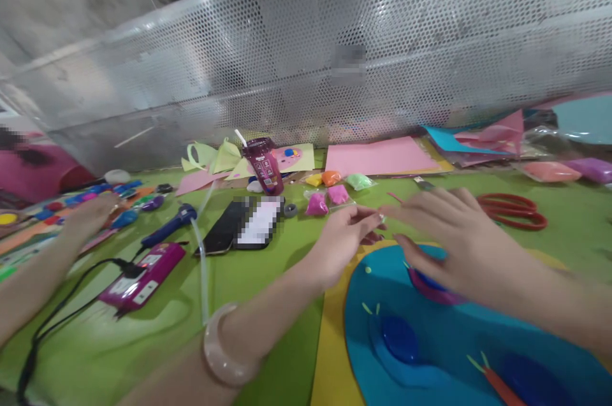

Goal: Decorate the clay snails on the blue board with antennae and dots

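My left hand (343, 241), with a pale bracelet (224, 348) on its wrist, has thumb and fingers pinched together. A small whitish speck shows at its fingertips; I cannot make out what it is. Close on its right is my right hand (444, 227), blurred, fingers stretched out and thumb apart, with nothing visible in it. Below both hands lies a blue cutout (368, 323) on a yellow sheet (329, 355). The cutout bears snail-like figures with dark blue round shells (400, 338) and thin light green feelers. My right hand partly hides one figure with a purple body (435, 291).
Small bags of pink clay (316, 203), phones (258, 222), a purple cup (264, 167) and red-handled scissors (514, 210) lie around. Left are a glue gun (172, 226), a power strip (143, 278) with cables, and another person's arm (57, 259). A perforated metal panel (306, 62) stands behind.
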Tool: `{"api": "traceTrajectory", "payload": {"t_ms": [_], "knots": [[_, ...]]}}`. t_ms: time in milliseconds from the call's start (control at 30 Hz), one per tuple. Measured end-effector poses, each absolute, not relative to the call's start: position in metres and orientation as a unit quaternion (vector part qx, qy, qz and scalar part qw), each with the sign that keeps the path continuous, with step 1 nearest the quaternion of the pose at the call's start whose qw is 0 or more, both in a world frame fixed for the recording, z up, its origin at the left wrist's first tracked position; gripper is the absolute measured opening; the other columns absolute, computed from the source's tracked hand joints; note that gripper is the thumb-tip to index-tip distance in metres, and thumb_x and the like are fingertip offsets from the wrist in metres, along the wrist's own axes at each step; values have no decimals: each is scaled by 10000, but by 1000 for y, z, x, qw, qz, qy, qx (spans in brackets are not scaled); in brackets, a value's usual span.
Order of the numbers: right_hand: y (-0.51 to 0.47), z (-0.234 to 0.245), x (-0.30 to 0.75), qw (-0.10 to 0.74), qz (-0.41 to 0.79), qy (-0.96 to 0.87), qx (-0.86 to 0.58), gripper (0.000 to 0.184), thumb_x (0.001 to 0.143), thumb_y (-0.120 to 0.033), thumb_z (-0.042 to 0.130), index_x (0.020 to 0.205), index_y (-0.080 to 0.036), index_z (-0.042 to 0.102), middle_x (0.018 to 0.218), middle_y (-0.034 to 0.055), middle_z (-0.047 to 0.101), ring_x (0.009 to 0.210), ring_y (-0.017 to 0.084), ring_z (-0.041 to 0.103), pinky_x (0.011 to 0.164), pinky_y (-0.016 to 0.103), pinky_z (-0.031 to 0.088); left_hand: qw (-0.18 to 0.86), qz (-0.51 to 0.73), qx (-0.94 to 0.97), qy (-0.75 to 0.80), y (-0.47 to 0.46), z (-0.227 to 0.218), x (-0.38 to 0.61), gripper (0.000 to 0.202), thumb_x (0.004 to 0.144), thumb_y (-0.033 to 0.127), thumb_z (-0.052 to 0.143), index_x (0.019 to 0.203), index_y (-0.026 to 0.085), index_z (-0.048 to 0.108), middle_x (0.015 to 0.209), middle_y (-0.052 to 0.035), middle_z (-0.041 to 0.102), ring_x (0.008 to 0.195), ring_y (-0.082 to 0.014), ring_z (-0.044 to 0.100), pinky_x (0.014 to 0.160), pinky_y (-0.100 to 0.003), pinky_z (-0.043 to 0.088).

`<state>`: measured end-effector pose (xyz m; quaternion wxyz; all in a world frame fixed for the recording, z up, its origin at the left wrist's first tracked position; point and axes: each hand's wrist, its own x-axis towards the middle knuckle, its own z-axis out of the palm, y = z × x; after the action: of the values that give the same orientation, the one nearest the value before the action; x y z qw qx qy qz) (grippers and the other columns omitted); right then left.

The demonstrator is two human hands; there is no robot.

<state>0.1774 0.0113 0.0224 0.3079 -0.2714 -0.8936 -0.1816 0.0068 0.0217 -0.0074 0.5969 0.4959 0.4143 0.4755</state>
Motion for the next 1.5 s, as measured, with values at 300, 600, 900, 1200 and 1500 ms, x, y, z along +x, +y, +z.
{"api": "traceTrajectory", "payload": {"t_ms": [300,600,900,1200,1500], "knots": [[36,15,186,351,-86,-887,-288,218,908,-306,444,892,-216,641,893,62,623,864,223,537,757,408,412,614,483,497,378,18,-3,7,124,782,250,633,859,155,616,785,-7,583,651,-85,541,582,-205,397],[31,14,186,370,-109,-889,-246,172,899,-137,441,846,-178,599,840,53,631,801,177,540,729,352,409,638,441,525,351,16,-4,6,157,776,301,647,827,152,648,741,-13,602,650,-92,528,562,-203,359],[41,10,189,319,-232,-900,-186,217,913,-154,392,803,-124,577,789,89,599,727,176,506,642,313,426,635,430,528,365,15,-3,6,176,767,312,653,720,150,600,667,1,568,618,-96,517,563,-213,365],[42,6,190,368,-145,-901,-178,178,902,-130,415,969,-129,580,884,92,617,837,172,558,717,325,475,637,443,514,366,14,-1,6,130,764,277,657,820,166,619,795,-1,580,707,-106,561,623,-224,425],[42,8,190,394,-136,-891,-178,144,890,-199,483,861,-164,620,804,57,643,749,152,574,678,309,482,635,448,514,364,14,0,8,99,743,252,653,778,160,643,704,3,573,678,-108,535,603,-216,410]]}}
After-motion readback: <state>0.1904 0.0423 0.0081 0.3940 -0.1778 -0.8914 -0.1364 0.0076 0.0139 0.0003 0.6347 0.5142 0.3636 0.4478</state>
